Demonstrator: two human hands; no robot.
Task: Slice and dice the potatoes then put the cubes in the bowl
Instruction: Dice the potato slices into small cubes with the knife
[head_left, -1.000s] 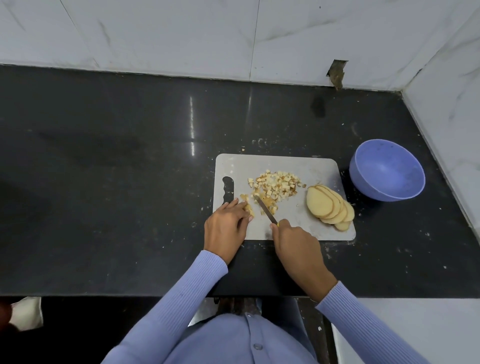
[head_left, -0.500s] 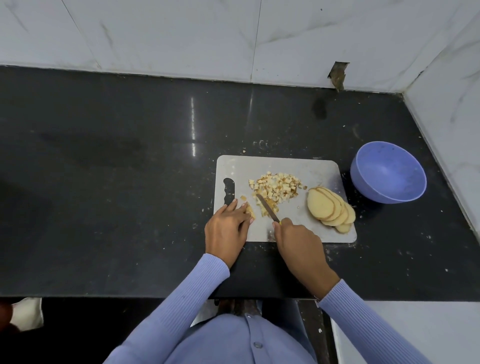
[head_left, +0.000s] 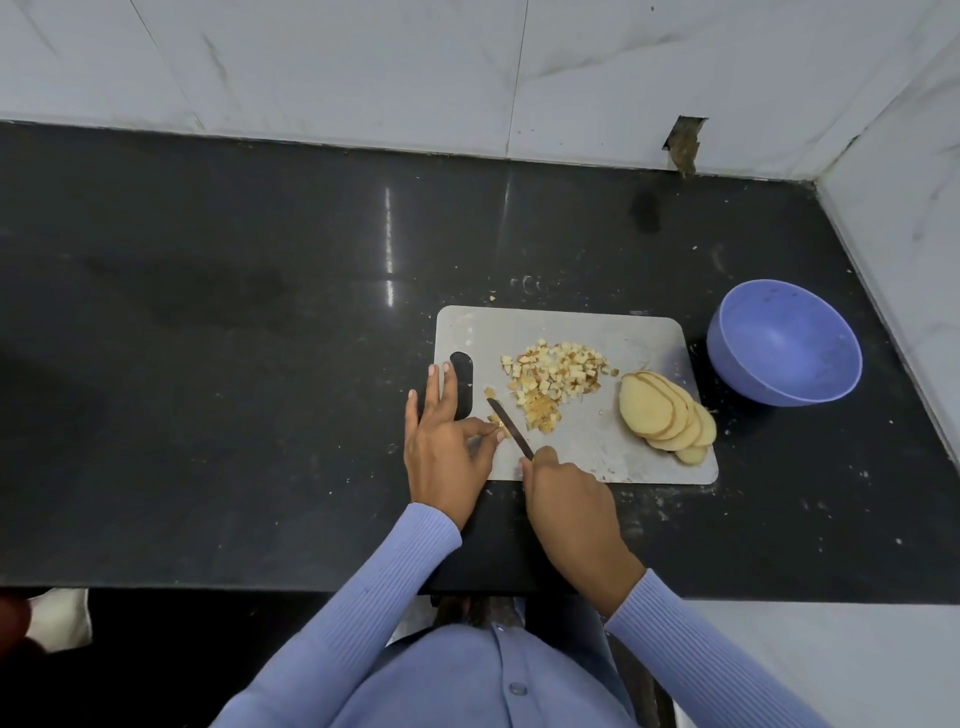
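Note:
A grey cutting board (head_left: 623, 332) lies on the black counter. A heap of potato cubes (head_left: 553, 376) sits at its middle, and a fanned stack of potato slices (head_left: 662, 415) lies at its right end. My right hand (head_left: 566, 506) grips a knife (head_left: 511, 428) whose blade points up-left on the board. My left hand (head_left: 444, 447) pinches a small potato piece (head_left: 496, 422) against the blade with thumb and forefinger, its other fingers stretched over the board's handle slot. A blue-violet bowl (head_left: 784, 348), with nothing in it, stands right of the board.
The black counter (head_left: 234, 364) runs wide to the left, with white tiled walls behind and at the right. Its front edge is just below my hands. A loose potato crumb (head_left: 492, 299) lies beyond the board's far left corner.
My left hand's fingers have spread out over the handle slot, thumb and forefinger now pinching the small piece. The knife blade has shifted slightly left toward that piece.

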